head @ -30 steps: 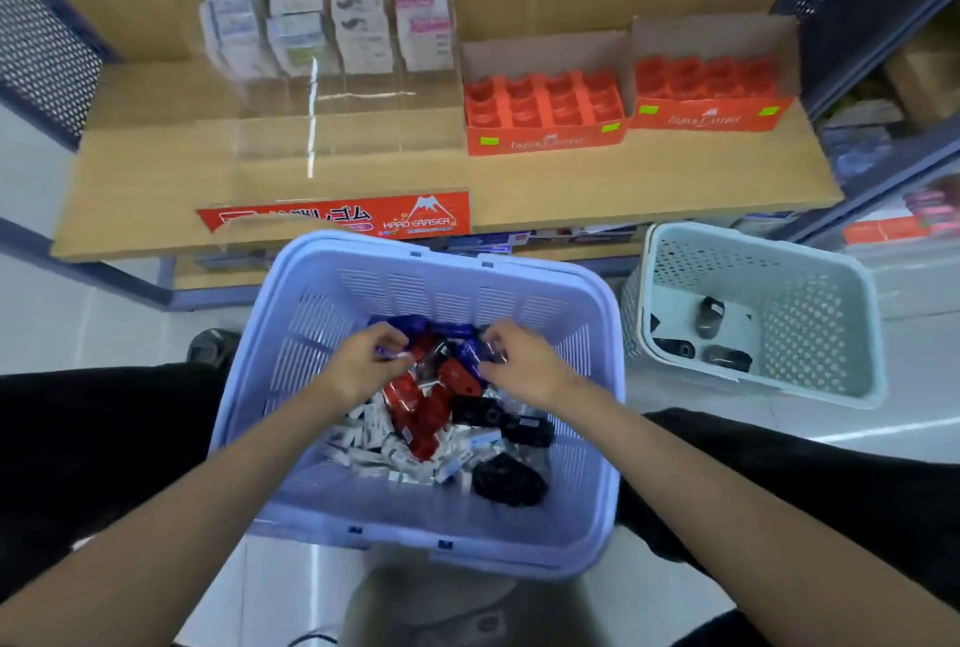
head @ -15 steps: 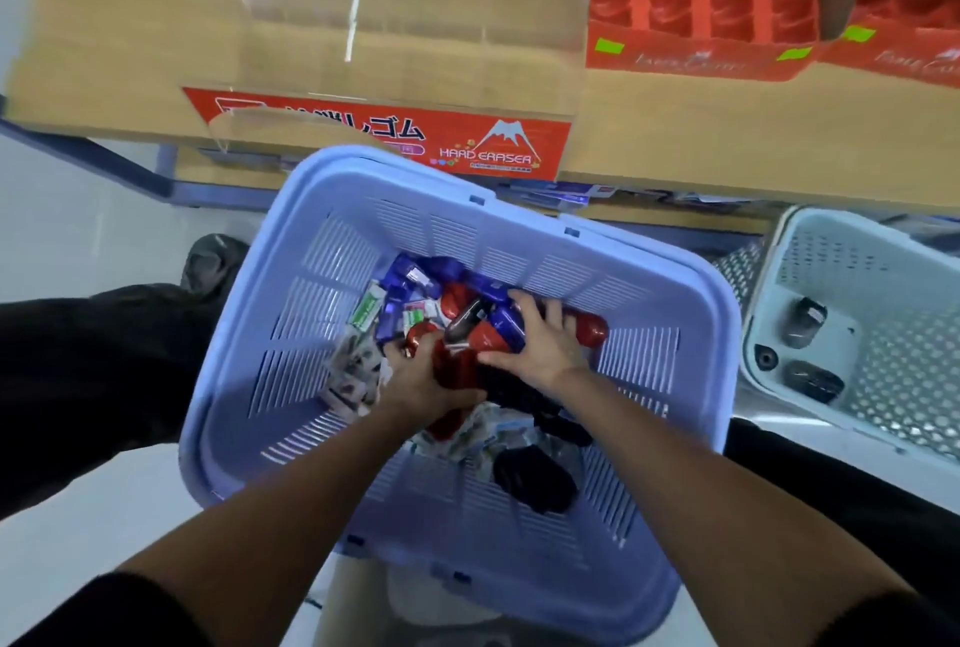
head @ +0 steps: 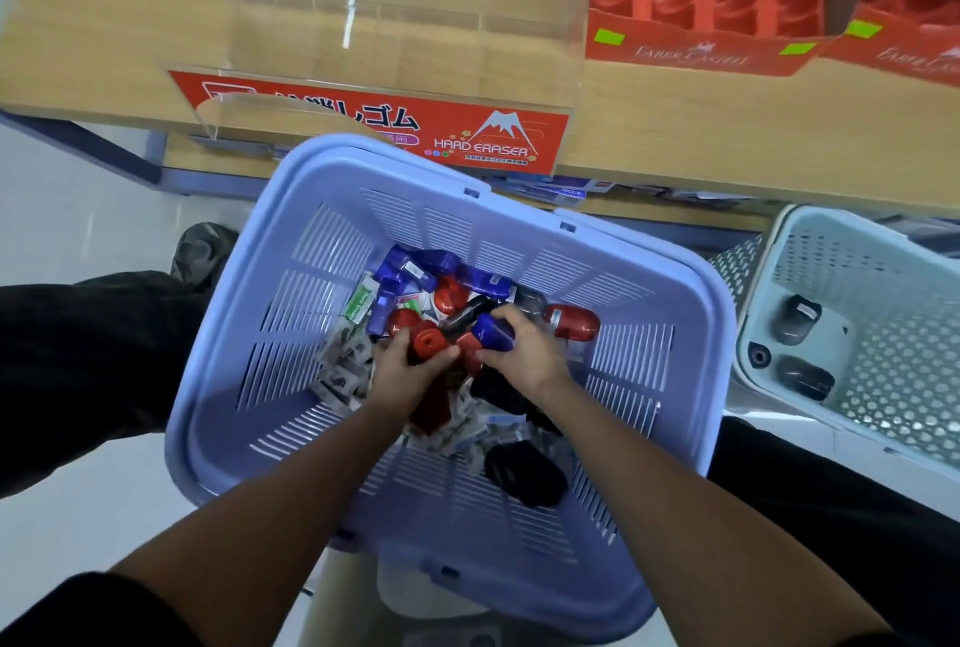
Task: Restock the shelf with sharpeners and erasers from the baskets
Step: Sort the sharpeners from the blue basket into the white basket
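Head view shows you a wooden shelf [head: 675, 127] over pale floor, carrying a clear eraser bin [head: 395, 23] and red trays [head: 706, 7]. Your lilac basket [head: 291, 334] sits below. Your left hand [head: 405, 376] grips a red sharpener [head: 428, 342]; your right hand [head: 524, 355] pinches a blue sharpener [head: 493, 332], both mid-basket over wrapped erasers [head: 343, 371].

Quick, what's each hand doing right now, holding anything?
Left hand: closed on a red sharpener in the purple basket.
Right hand: closed on a blue sharpener in the same basket.
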Tool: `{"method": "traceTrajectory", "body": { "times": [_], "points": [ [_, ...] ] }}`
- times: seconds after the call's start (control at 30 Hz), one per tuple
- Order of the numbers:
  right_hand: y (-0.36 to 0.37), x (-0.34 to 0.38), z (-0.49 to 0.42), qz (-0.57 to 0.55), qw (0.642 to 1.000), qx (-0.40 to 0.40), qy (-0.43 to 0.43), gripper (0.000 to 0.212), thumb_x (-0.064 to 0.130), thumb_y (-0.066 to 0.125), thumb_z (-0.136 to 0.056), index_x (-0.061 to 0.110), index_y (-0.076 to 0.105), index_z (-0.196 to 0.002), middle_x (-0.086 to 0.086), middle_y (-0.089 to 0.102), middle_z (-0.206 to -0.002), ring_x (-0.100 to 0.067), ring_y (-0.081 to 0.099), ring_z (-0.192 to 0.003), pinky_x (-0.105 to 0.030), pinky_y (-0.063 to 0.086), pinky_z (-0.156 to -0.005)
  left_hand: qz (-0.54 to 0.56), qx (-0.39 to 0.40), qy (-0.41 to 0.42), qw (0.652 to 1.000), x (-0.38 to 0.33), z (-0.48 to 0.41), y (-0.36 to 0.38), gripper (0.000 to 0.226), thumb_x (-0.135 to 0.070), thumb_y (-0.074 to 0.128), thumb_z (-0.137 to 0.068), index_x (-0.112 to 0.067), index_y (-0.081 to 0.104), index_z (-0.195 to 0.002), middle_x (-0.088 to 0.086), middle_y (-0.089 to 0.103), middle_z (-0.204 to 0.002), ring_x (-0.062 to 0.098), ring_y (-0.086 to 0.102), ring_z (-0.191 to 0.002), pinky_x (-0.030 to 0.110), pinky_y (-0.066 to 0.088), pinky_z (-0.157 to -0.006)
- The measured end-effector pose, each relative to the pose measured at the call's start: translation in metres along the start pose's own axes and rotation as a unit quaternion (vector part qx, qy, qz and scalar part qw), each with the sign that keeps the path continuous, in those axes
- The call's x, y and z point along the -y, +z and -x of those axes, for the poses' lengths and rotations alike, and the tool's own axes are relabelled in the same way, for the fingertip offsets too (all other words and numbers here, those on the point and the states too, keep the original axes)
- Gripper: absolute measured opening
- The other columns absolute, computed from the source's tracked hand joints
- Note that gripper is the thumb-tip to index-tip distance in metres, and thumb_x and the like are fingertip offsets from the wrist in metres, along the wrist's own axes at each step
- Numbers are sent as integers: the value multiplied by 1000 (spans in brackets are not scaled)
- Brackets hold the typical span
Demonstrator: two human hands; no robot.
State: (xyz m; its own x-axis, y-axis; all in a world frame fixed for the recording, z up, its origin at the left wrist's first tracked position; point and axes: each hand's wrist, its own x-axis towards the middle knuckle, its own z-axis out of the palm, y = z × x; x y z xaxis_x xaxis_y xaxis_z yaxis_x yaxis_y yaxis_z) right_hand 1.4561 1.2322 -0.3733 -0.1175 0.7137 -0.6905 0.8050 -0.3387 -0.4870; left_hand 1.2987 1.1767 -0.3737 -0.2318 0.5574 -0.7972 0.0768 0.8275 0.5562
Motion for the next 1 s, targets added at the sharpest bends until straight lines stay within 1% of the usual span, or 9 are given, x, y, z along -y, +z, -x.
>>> {"method": "traceTrajectory", "body": {
  "times": [0.1, 0.23, 0.4, 0.47, 0.57, 0.7, 0.77, 0.87, 1.0],
  "points": [
    [3, 0, 7, -137, 991, -3, 12, 45, 30, 74, -79, 31, 50, -118, 4, 65, -100, -17, 63, -85, -30, 53, -80, 81, -17, 9, 997, -13, 8, -1, 16, -13, 72, -81, -11, 64, -94, 8, 67, -93, 26, 63, -92, 42, 50, -93],
    [-5, 5, 24, -314, 949, -8, -2, 41, 8, 72, -81, 20, 51, -114, 1, 66, -93, -10, 63, -77, -20, 50, -72, 116, -21, 39, 992, -23, 24, -2, 14, -16, 72, -81, -24, 63, -89, 2, 68, -90, 21, 64, -89, 32, 50, -88],
    [-32, 22, 58, -328, 942, -40, -64, 38, 1, 70, -81, 14, 51, -112, -4, 64, -98, -7, 60, -78, -10, 46, -72, 59, 7, 140, 988, -49, 59, -1, 17, -28, 74, -80, -30, 63, -92, 2, 67, -101, 21, 63, -99, 32, 48, -94],
    [-55, 28, 78, -321, 939, -58, -104, 38, 3, 71, -81, 14, 51, -111, -5, 63, -103, -11, 59, -86, -15, 46, -79, 26, 15, 186, 982, -65, 77, 4, 22, -42, 75, -74, -38, 64, -93, 7, 64, -110, 21, 61, -104, 34, 46, -97],
    [-101, 28, 112, -332, 926, -105, -148, 38, 7, 72, -81, 20, 50, -109, 6, 61, -98, -3, 58, -85, -17, 45, -84, 32, 65, 237, 969, -102, 109, 20, 23, -28, 71, -82, -31, 59, -102, 12, 63, -114, 22, 61, -104, 29, 48, -94],
    [-172, 5, 152, -335, 911, -173, -169, 39, 7, 71, -81, 20, 50, -111, 12, 62, -93, 11, 59, -73, -9, 46, -73, 8, 144, 350, 926, -153, 137, 59, 30, -27, 70, -83, -31, 53, -107, 4, 61, -110, 17, 60, -100, 34, 49, -94],
    [-205, -22, 161, -338, 900, -236, -140, 37, 4, 71, -81, 18, 51, -108, 6, 62, -87, 9, 57, -65, -9, 45, -65, -40, 174, 389, 904, -176, 140, 90, 29, -33, 71, -82, -37, 50, -101, 3, 58, -110, 20, 58, -102, 33, 47, -92],
    [-241, -80, 151, -311, 899, -303, -46, 32, 11, 73, -80, 17, 54, -104, 0, 60, -83, -9, 56, -67, -27, 48, -65, -135, 210, 412, 877, -200, 131, 153, 27, -25, 69, -85, -32, 46, -97, 6, 54, -108, 22, 54, -98, 33, 45, -89],
    [-250, -154, 113, -290, 911, -282, 85, 30, 12, 71, -81, 8, 57, -107, -8, 62, -88, -24, 58, -78, -35, 50, -72, -273, 233, 393, 846, -199, 102, 237, 33, -25, 71, -83, -20, 46, -106, 14, 51, -112, 23, 51, -98, 24, 36, -82]
  ]
}}
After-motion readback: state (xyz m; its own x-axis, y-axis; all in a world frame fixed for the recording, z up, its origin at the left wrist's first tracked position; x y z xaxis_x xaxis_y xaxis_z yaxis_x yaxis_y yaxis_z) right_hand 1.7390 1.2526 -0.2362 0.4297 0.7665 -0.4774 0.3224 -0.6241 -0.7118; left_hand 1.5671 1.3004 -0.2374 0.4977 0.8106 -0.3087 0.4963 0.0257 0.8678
